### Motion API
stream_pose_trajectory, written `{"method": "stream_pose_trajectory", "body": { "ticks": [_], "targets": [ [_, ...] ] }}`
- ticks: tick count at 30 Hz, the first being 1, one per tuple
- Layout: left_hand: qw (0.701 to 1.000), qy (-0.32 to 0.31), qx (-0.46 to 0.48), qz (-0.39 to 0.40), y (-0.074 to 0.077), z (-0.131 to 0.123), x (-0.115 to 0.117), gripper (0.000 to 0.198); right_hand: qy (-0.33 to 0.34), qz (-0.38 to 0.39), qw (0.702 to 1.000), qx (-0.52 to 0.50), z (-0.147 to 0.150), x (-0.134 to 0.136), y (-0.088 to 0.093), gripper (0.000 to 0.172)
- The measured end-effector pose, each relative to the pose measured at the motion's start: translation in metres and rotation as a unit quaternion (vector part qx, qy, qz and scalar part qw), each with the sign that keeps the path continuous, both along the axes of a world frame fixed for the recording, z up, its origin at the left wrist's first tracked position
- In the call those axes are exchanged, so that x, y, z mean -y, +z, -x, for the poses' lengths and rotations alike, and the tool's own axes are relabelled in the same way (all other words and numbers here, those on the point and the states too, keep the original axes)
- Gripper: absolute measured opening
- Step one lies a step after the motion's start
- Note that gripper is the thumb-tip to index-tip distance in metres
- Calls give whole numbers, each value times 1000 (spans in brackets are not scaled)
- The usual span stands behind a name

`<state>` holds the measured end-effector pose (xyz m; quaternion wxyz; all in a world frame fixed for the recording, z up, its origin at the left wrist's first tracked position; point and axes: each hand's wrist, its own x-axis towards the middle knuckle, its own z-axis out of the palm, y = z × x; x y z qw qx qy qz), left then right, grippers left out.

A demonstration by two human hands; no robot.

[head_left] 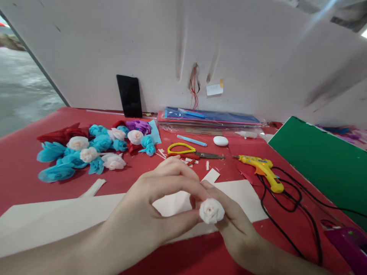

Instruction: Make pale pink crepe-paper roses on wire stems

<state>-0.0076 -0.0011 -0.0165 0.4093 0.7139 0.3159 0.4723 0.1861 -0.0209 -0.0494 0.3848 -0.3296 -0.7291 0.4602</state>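
Observation:
A small pale pink paper rose [211, 211] is held in front of me above the red table [20, 168]. My left hand [155, 206] pinches it from the left with thumb and fingers closed on it. My right hand [233, 223] cradles the rose from below and the right, fingers wrapped round its base. A large sheet of white paper [57, 217] lies on the table just under both hands.
A heap of finished paper flowers [94, 151] in blue, white, red and purple lies at the left. Scissors [195, 152], a blue pen [191, 140], a yellow glue gun [263, 170] with black cable, a phone [129, 95], paper packs [209, 116] and a green board [321, 160] stand farther back.

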Motion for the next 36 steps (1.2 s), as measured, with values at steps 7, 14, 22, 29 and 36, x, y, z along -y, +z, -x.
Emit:
{"method": "stream_pose_trajectory", "body": {
  "ticks": [7,14,22,29,36],
  "targets": [
    [998,-2,31,62,-5,-3,-3,26,-33,17,999,0,2,0,-3,52],
    [987,-20,38,153,-13,-1,-7,9,-53,17,998,-33,7,-2,1,47],
    [985,-6,36,169,-21,-3,-2,22,-180,-348,915,95,7,4,1,25],
    [983,-7,57,175,-24,-6,3,14,-191,-468,845,173,4,9,-1,26],
    [982,-2,73,176,-17,-6,-1,15,-153,-382,908,75,10,-1,3,31]
  ]
}}
